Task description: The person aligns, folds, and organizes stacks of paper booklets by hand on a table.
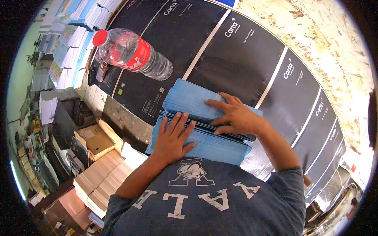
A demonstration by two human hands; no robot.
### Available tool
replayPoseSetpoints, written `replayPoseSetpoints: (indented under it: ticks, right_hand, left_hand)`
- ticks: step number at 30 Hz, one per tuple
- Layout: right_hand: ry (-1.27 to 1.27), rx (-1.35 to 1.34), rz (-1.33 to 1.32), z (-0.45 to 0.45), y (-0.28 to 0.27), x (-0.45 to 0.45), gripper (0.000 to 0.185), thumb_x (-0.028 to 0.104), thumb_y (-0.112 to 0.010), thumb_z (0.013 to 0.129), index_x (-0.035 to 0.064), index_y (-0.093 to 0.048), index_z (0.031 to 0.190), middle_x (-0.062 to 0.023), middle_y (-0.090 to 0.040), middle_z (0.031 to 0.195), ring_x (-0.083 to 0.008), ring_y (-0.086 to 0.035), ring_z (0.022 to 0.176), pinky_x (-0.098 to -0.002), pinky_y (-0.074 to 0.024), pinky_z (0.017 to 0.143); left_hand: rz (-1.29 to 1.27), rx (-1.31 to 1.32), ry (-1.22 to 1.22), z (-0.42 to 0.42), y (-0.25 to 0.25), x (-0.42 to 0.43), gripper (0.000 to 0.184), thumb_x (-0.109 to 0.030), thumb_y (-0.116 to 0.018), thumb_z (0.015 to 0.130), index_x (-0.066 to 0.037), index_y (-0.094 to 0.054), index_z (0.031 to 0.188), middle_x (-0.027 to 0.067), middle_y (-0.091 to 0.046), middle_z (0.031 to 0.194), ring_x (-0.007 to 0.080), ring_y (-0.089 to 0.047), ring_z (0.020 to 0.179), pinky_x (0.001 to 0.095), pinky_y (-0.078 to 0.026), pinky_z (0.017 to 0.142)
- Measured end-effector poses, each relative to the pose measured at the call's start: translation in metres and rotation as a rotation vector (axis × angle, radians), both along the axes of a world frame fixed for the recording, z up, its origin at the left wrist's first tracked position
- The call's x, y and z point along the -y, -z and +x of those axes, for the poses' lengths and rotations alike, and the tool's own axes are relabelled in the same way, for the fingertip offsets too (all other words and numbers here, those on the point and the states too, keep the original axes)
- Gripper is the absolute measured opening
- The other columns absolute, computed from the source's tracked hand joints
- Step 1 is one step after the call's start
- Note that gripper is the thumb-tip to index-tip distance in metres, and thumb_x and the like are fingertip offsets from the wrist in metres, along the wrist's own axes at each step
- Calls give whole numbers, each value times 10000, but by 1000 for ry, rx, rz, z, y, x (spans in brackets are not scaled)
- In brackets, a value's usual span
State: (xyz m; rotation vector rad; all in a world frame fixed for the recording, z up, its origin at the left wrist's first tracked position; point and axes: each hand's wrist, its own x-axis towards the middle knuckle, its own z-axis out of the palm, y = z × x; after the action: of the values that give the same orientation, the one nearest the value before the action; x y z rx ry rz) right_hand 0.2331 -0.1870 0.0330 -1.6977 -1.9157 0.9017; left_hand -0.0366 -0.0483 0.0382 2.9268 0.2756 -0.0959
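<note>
Head view: the blue paper bundle lies on the black, Carta-printed worktop, directly before the person. Left hand lies flat on its nearer section, fingers spread, grasping nothing. Right hand rests across the farther section, fingers parted, not closed around it. A red-capped bottle lies beyond, to the left.
</note>
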Motion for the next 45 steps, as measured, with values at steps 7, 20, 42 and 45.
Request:
replayPoseSetpoints:
  ticks: [7, 20, 42, 45]
  right_hand:
    - [-3, -17, -3, 1, -5, 0, 415, 503, -779, 770, 203, -798, 1056, -82, -410, 1564, -481, -247, 1453, -611, -257, 1158]
    - [-23, -35, -19, 4, -1, 0, 367, 445, -775, 799, 209, -787, 1080, -94, -383, 1577, -498, -220, 1460, -626, -252, 1157]
    - [-29, 60, 36, -5, -3, 1, 396, 539, -722, 814, 258, -781, 1087, -80, -397, 1561, -486, -264, 1434, -628, -282, 1138]
    - [-30, 60, 38, -4, -3, 1, 393, 537, -719, 817, 261, -781, 1090, -81, -398, 1561, -483, -260, 1438, -626, -280, 1139]
  left_hand:
    - [-25, 28, -13, 1, -2, 0, 618, -536, -562, 942, -163, -529, 1434, 137, -391, 1573, 301, -345, 1464, 560, -197, 1176]
    - [-22, 20, -11, 4, -4, -2, 631, -550, -547, 947, -164, -518, 1446, 132, -394, 1572, 295, -346, 1466, 557, -210, 1174]
    - [-14, 19, 1, 1, -3, -1, 634, -549, -562, 935, -159, -524, 1434, 138, -406, 1564, 304, -362, 1453, 567, -215, 1167]
    - [-13, 21, 2, 0, -3, -1, 629, -549, -556, 939, -159, -525, 1432, 137, -407, 1564, 304, -365, 1451, 565, -214, 1168]
